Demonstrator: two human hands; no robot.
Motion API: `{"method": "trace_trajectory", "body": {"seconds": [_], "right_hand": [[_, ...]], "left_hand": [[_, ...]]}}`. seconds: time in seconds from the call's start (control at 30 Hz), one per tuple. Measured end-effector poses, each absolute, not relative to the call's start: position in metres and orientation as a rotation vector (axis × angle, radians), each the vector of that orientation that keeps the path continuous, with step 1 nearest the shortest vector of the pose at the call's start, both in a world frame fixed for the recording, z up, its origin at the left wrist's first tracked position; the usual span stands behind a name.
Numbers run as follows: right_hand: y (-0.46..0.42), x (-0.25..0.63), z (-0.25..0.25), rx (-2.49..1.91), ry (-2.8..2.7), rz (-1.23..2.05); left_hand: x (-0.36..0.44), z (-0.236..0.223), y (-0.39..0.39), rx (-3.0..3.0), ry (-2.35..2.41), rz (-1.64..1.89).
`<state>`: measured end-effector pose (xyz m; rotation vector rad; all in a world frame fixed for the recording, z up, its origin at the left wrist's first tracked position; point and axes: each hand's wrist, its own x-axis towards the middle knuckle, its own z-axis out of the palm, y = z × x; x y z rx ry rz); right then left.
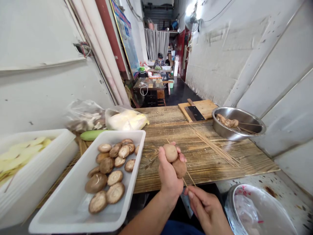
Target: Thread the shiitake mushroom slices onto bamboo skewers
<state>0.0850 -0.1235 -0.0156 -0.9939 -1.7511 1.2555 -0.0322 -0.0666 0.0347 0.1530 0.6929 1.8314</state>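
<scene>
While the left hand (171, 179) sits curled round two brown mushrooms (179, 168) at center, one above the other and touching, the right hand (205, 207) at 5 o'clock from them is pinched, thumb against index finger, at the lower end of a thin skewer (185, 182). That skewer meets the lower mushroom; can't tell how deep it goes. A second stick shows just beside it, and a thin tip pokes out past the upper mushroom. Around the held pair: white tray (80, 227) toward 8–9 o'clock, loose mushrooms (96, 182) inside, some caps up, some gills up. Farther out at 9, white tub (67, 138) with pale yellow slices (26, 153). At 10, a green vegetable (91, 134) lies behind the tray, near a clear bag of pale leafy stuff (127, 120). At 1, cleaver (195, 113) flat on a cutting board (206, 107), no readable mark on the blade. At 2, steel bowl (226, 133) holding skewered brown pieces (227, 121); bare skewer bundle (215, 147) lies between 2 and 3 on the wooden tabletop (153, 143). At 4, lined bin (230, 209) below tabletop level, red print on its liner, illegible. Wall poster (128, 36) at 11: blue, lettering too blurred to read. Far back near 12, another person (160, 61) at a table.
</scene>
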Motion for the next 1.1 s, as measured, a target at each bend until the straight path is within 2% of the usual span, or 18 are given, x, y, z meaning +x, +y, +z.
{"method": "trace_trajectory", "body": {"seconds": [0.1, 0.2, 0.27, 0.43, 0.53, 0.83, 1.1], "right_hand": [[-0.12, 0.088, -0.009, -1.023, -1.426, 1.817], [-0.117, 0.092, -0.005, -1.015, -1.37, 1.914], [-0.117, 0.094, -0.005, -1.04, -1.577, 1.678], [-0.12, 0.092, -0.012, -0.842, -2.02, 0.5], [-0.12, 0.089, -0.016, -0.82, -2.054, 0.151], [-0.113, 0.072, -0.003, -0.911, -2.026, -0.03], [-0.126, 0.112, -0.009, -0.95, -2.305, 0.418]], "left_hand": [[-0.033, 0.036, -0.067, 0.136, 0.637, 1.811], [-0.034, 0.038, -0.068, 0.141, 0.607, 1.793], [-0.033, 0.039, -0.069, 0.143, 0.603, 1.792], [-0.028, 0.037, -0.071, 0.17, 0.61, 1.795], [-0.025, 0.036, -0.072, 0.183, 0.586, 1.791], [-0.022, 0.037, -0.075, 0.162, 0.508, 1.777], [-0.047, 0.036, -0.065, 0.156, 0.507, 1.889]]}}
